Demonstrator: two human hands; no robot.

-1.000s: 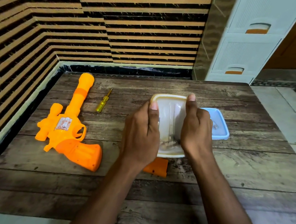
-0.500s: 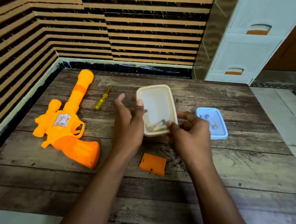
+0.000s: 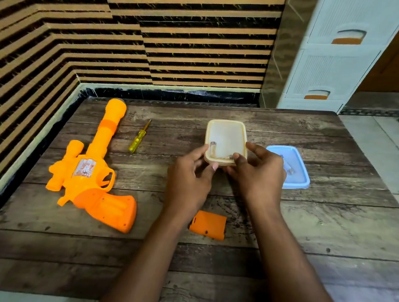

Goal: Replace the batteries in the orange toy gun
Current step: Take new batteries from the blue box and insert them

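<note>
Grip, left hand (image 3: 188, 179): the near left corner of the cream container (image 3: 226, 142) is touched by loosely curled fingers; whether anything is pinched cannot be told.
Grip, right hand (image 3: 258, 174): the container's near rim is held between thumb and fingers, the thumb tip dipping inside toward small items, judged to be batteries, that are too blurred to name.
Orange toy gun (image 3: 93, 171): laid flat at 9 o'clock from the hands, well apart from them; the long axis runs from the grip at 5 o'clock to the muzzle at 12. The handle's battery bay appears uncovered. The left hand is judged the nearer.
Screwdriver (image 3: 139, 136): a yellow one, laid between gun barrel and container, tip toward 1 o'clock.
Battery cover (image 3: 208, 225): an orange plate laid at 6 o'clock from the hands, between the forearms.
Blue lid (image 3: 290, 167): set at 3 o'clock, just beside the right hand, with small unclear items on it.
Surface: a dark wood-plank table (image 3: 321, 225).
Room: a striped wall at 9 to 12 o'clock; white drawers (image 3: 339, 54) at 2 o'clock.
</note>
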